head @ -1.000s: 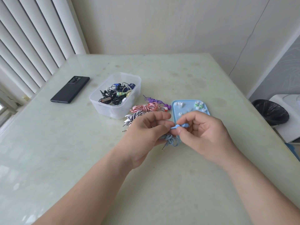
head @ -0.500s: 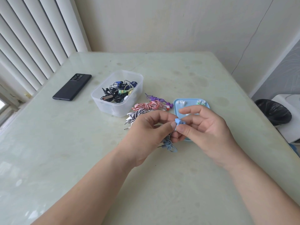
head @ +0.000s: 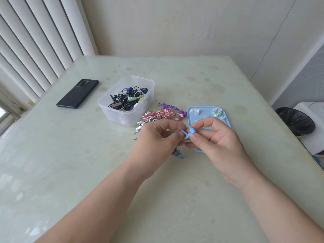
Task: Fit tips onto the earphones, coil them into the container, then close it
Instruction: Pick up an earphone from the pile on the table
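Observation:
A blue earphone (head: 189,132) is held between both hands above the table. My left hand (head: 157,139) pinches its stem and my right hand (head: 213,139) pinches the bud end. Its blue cable (head: 178,153) hangs in a bundle below my left hand. Behind lies the blue lid (head: 191,114) with several white and green ear tips (head: 217,113) on it. A clear plastic container (head: 127,100) at the left holds tangled earphones. Red-white (head: 160,114), purple (head: 167,106) and black-white (head: 144,124) coiled earphones lie between the container and the lid.
A black phone (head: 78,96) lies at the far left of the pale green table (head: 70,163). Vertical blinds hang at the left. Off the table's right edge stand a bin with a black bag (head: 296,121) and a white appliance (head: 313,127).
Both hands have kept their grip on the blue earphone and turned it; the bud now points up between the fingertips. The camera has shifted slightly.

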Demonstrator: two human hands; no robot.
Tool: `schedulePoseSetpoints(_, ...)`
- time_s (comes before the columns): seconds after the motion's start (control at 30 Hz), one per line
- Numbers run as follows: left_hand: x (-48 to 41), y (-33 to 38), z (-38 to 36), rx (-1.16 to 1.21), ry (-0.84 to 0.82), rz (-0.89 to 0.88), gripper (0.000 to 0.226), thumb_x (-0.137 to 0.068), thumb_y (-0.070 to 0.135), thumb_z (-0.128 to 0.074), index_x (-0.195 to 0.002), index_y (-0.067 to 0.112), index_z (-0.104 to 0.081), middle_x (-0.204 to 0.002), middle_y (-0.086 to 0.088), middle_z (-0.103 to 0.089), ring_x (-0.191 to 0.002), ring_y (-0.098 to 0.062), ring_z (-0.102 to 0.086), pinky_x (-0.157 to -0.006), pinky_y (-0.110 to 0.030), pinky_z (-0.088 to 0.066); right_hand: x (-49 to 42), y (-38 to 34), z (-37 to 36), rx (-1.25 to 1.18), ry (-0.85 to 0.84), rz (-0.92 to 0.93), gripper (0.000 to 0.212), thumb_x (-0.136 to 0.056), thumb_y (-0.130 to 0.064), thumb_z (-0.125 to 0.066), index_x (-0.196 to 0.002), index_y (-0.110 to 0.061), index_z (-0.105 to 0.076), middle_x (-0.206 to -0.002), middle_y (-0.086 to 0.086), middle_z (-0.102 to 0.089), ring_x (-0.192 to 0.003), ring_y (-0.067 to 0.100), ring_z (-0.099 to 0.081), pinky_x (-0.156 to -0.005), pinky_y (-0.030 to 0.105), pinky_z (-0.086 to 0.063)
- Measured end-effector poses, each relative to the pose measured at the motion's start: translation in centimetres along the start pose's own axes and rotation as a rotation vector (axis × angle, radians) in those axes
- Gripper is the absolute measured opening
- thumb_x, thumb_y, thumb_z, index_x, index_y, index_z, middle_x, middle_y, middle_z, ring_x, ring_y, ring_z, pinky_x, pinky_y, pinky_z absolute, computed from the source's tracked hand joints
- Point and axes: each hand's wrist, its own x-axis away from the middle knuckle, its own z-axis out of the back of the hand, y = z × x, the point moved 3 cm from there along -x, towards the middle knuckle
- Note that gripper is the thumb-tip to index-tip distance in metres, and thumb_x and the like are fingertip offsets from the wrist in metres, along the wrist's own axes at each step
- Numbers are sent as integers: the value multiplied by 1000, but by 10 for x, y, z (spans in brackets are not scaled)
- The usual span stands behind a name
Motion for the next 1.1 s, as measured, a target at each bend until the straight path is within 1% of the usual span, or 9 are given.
schedulePoseSetpoints(0.1, 0, 2, 0, -90, 21, -65, 15, -92, 4, -74, -95, 18, -80, -92, 4, -80, -85, -22, -79, -88, -55, -61, 0, 3, -3, -20, 30, -29, 12, -97, 4, -60, -105, -5, -57, -96, 11, -79, -92, 26, -77, -88, 33, -60)
schedulePoseSetpoints(0.2, 1, 8, -1, -186, 15, -219, 26, -90, -4, -72, -95, 20, -79, -103, 11, -74, -76, -28, -74, -73, -40, -63, 0, 2, -2, -61, 50, -52, 12, -97, 5, -60, -105, -4, -58, -96, 13, -79, -92, 27, -77, -84, 31, -60)
schedulePoseSetpoints(0.33, 1, 11, 0, -438, -13, -533, 29, -90, -6, -71, -99, 19, -83, -98, 5, -72, -78, -17, -69, -67, -33, -55, -2, 5, -1, -135, 63, -101, 12, -95, 7, -60, -104, -1, -58, -88, 14, -78, -88, 25, -75, -80, 31, -61)
schedulePoseSetpoints(0.4, -1, 8, 2, -493, 2, -575, 21, -91, -1, -74, -96, 17, -84, -91, 3, -73, -77, -16, -69, -67, -35, -54, -2, 6, -1, -145, 73, -109, 12, -95, 7, -60, -101, -2, -59, -84, 13, -77, -85, 26, -75, -79, 32, -61)
schedulePoseSetpoints(0.63, -3, 9, 8, -250, 75, -254, 23, -98, 2, -63, -100, 21, -76, -85, 14, -73, -76, -17, -74, -72, -34, -62, -3, 4, 2, -128, 110, -69, 11, -92, 4, -65, -96, -5, -59, -103, 15, -78, -100, 37, -74, -92, 47, -58)
schedulePoseSetpoints(0.77, -2, 9, 5, -42, 2, -98, 30, -105, 4, -53, -113, 21, -77, -85, 8, -69, -71, -11, -65, -69, -21, -55, -3, 1, 5, -93, 113, -68, 19, -89, 1, -70, -104, -4, -60, -90, 20, -77, -82, 35, -74, -76, 43, -61)
schedulePoseSetpoints(0.87, -2, 6, 0, 125, -96, 31, 27, -106, 5, -52, -114, 15, -76, -95, -6, -67, -76, -15, -62, -78, -32, -52, -3, 0, 4, -76, 93, -46, 21, -79, -9, -76, -98, -6, -68, -76, 16, -72, -67, 30, -68, -66, 37, -58)
schedulePoseSetpoints(1.0, -2, 2, -3, 137, -203, -4, 15, -102, 15, -64, -111, 10, -75, -97, -15, -73, -90, -28, -68, -94, -54, -54, -4, 1, 7, -81, 83, -36, 23, -78, -11, -75, -100, -4, -74, -74, 12, -71, -65, 26, -66, -64, 34, -57)
schedulePoseSetpoints(1.1, -2, 1, 0, 71, -143, -65, 8, -99, 10, -69, -104, 7, -75, -89, -9, -75, -83, -21, -71, -80, -38, -58, -3, 0, 7, -50, 60, -14, 15, -88, 2, -70, -101, -3, -75, -79, 18, -73, -67, 25, -68, -67, 33, -59)
